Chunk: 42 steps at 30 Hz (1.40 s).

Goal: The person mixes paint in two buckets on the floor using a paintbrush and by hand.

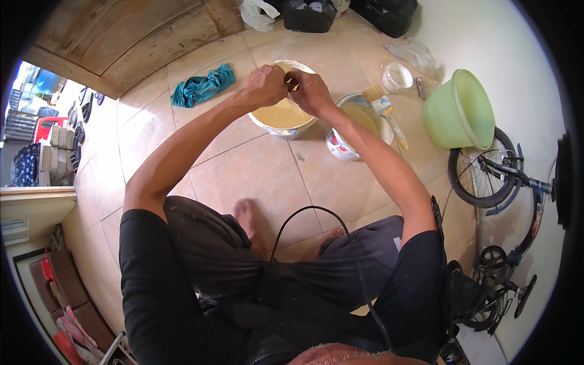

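My left hand [266, 84] and my right hand [310, 92] meet above a white bucket [297, 132] of cream-yellow paint [277, 117]. The fingers of both are curled in and closed near each other. Whatever they pinch between them is too small and dark to make out. Just right of the bucket stands a smaller white tub [342, 150], with yellowish paint [363, 117] inside. A wide paintbrush [383, 106] lies across that tub's right rim, bristles up and away from me. Part of the tub is behind my right forearm.
A crumpled teal cloth [204, 86] lies left of the bucket on the tiled floor [243, 170]. To the right are a small white container [397, 77], a tipped green pail [459, 111] and a bicycle [486, 167] by the wall. Black bags [309, 15] sit at the back.
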Each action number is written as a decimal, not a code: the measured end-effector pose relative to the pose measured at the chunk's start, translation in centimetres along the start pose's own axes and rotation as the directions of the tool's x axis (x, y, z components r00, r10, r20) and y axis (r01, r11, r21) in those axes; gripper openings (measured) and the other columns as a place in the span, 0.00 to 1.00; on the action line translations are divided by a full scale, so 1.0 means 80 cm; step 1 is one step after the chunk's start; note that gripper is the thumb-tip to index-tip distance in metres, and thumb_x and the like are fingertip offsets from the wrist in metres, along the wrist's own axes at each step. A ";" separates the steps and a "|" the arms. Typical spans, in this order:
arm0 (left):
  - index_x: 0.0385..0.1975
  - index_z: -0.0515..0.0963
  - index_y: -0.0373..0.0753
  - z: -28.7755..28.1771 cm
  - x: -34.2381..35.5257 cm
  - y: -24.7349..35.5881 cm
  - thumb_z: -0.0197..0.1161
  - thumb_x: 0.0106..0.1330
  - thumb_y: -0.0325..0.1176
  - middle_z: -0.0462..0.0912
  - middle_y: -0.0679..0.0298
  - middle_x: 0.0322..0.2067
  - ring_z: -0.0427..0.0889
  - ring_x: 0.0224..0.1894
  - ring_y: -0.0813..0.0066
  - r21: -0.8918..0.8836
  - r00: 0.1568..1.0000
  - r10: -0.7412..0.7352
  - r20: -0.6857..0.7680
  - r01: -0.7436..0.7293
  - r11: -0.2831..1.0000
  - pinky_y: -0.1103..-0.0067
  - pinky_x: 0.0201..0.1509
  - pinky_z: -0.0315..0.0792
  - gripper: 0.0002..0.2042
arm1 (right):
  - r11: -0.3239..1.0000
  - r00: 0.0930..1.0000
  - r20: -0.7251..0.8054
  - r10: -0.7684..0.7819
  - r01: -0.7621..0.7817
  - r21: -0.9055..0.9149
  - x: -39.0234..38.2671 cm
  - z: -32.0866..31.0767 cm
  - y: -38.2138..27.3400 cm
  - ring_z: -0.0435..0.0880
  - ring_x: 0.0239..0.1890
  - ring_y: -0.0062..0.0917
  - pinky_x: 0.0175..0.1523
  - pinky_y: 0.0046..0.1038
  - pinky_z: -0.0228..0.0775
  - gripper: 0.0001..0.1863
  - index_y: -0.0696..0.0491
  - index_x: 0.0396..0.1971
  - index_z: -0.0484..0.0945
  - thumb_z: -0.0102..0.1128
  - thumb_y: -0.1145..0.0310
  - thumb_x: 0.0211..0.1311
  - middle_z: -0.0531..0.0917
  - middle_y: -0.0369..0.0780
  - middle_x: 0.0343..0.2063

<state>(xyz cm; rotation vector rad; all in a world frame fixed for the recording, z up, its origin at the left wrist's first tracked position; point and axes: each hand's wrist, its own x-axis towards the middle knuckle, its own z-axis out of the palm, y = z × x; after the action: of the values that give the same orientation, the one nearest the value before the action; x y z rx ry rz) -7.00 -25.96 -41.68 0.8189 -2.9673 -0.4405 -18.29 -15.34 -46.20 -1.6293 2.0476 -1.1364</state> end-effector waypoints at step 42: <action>0.54 0.70 0.39 0.097 -0.031 -0.220 0.51 0.61 0.57 0.81 0.49 0.39 0.79 0.41 0.54 -0.199 0.961 0.272 0.056 -0.256 0.946 0.63 0.47 0.69 0.30 | 0.625 0.857 0.250 -0.451 0.503 -0.597 -0.036 0.018 0.011 0.81 0.33 0.28 0.37 0.29 0.70 0.03 0.50 0.21 0.78 0.56 0.72 0.47 0.80 0.41 0.24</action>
<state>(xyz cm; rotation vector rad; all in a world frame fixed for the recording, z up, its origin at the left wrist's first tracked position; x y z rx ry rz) 3.13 -37.13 -53.94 0.3851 -2.9858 -0.7428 -17.02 -13.22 -48.49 -2.6344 2.1433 -0.4433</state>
